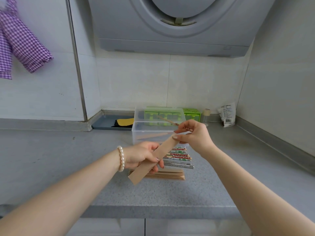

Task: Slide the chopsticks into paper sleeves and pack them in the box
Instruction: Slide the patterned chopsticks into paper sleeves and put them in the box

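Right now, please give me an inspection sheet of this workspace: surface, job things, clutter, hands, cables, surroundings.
Surface: grey speckled counter, mostly bare near the front edge.
Job's things: paper sleeve held tilted in the air; chopstick sticking out of its upper end; loose chopsticks lying in a row; stack of sleeves; clear plastic box, lid open, one sleeve inside.
Clutter: green containers, small jar, packet, grey tray with a yellow and black item.
Hands: left hand grips the sleeve; right hand pinches the chopstick.
Cables: nothing seen.
Surroundings: range hood above, tiled wall, purple checked cloth hanging left.
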The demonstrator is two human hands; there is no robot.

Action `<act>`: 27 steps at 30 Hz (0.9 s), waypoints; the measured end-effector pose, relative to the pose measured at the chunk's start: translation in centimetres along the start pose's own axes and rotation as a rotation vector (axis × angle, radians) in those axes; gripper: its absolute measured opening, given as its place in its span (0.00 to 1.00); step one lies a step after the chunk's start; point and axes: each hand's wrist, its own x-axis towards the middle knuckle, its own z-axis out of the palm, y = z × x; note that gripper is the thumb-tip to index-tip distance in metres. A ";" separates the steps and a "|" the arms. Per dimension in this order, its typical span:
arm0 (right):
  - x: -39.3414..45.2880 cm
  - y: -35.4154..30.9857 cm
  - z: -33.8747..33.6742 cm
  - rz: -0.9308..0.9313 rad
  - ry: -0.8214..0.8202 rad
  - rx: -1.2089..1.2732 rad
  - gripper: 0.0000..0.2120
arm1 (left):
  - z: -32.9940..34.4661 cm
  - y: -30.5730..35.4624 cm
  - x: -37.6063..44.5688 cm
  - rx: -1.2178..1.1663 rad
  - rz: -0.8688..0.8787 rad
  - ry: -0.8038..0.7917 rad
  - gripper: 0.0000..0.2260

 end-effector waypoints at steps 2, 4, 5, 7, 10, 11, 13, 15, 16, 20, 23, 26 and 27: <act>-0.3 -0.3 0.1 0.037 -0.025 0.132 0.14 | 0.0 0.0 0.0 0.002 -0.009 0.026 0.11; -0.6 -0.5 0.5 0.013 -0.001 0.146 0.14 | 0.2 0.1 0.2 0.013 -0.018 0.076 0.08; -0.7 -0.6 0.8 -0.010 0.019 0.126 0.14 | 0.4 0.2 0.4 0.031 -0.016 0.107 0.06; -1.1 -0.7 1.5 -0.054 0.045 0.058 0.14 | 0.8 0.4 0.8 0.072 0.017 0.172 0.02; -1.6 -0.7 2.2 -0.100 0.055 -0.028 0.14 | 1.1 0.9 1.2 0.007 0.068 0.217 0.03; -1.7 -0.8 2.2 -0.111 0.058 -0.029 0.13 | 1.2 1.0 1.1 -0.012 0.071 0.214 0.03; -1.6 -0.9 1.8 -0.114 0.058 0.066 0.08 | 1.1 1.0 0.9 0.014 0.071 0.202 0.04; -1.1 -1.3 0.8 -0.108 0.116 0.242 0.04 | 0.8 0.7 0.6 0.052 0.058 0.187 0.05; -0.7 -1.4 0.0 -0.101 0.180 0.314 0.04 | 0.6 0.6 0.4 0.058 0.045 0.182 0.05; 1.1 -1.8 -3.6 -0.040 0.472 0.557 0.13 | -0.1 0.1 0.1 0.063 0.011 0.213 0.06; 2.0 -1.3 -5.4 0.070 0.560 0.724 0.18 | -0.3 0.0 0.0 0.048 0.016 0.241 0.06; 2.4 -0.4 -6.3 0.108 0.514 0.784 0.19 | -0.3 -0.1 0.0 0.041 0.019 0.255 0.07; 2.4 -0.2 -6.4 0.101 0.497 0.772 0.19 | -0.3 -0.2 0.1 0.045 0.019 0.251 0.07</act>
